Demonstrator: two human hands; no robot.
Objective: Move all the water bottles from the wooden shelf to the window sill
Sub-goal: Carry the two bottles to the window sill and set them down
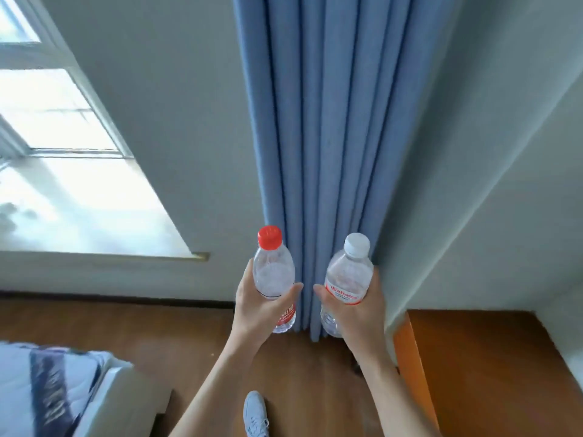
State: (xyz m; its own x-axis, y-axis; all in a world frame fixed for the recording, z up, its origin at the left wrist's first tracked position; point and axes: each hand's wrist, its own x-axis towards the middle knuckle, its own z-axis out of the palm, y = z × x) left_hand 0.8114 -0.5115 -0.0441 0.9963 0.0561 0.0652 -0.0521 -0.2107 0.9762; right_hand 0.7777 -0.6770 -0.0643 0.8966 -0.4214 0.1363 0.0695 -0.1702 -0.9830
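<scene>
The left hand (255, 305) grips a red-capped water bottle (273, 272) around its middle, fingers and thumb curled over the label. The right hand (356, 313) holds a white-capped water bottle (348, 272) the same way. Both bottles are in the air, caps up and long axes close to vertical. The red cap leans slightly left and the white cap slightly right, so the tops spread apart. The two thumbs point at each other with a narrow gap between them.

A blue curtain (321, 121) hangs just behind the bottles. The window sill (94, 216) is to the left, well apart from them. Its right-hand corner ends short of the curtain, with grey wall between. Wooden floor (126, 323) runs below, bounded by a bed (47, 389) at lower left and an orange wooden unit (473, 357) at right. A pale shoe (255, 414) stands on the floor between the forearms.
</scene>
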